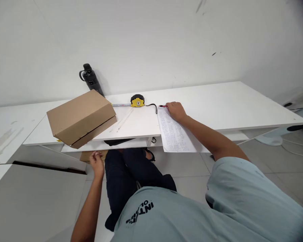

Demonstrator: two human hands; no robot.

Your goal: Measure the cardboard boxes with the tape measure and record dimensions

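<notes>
1. Right hand (176, 111): fingers closed on a red pen (163, 106); its exposed end projects left of the fingertips, at the sheet's upper edge.
2. Handwritten sheet (175, 132): beneath the right hand, on the white desk (232, 104), its lower part overhanging the front edge.
3. Left hand (97, 164): below desk level, fingers loosely curled; whether they hold anything cannot be told.
4. Cardboard box (82, 116): on the desk, tilted in view, beyond the left hand and apart from it.
5. Tape measure (137, 101): between box and pen, blade drawn out leftward to the box.
</notes>
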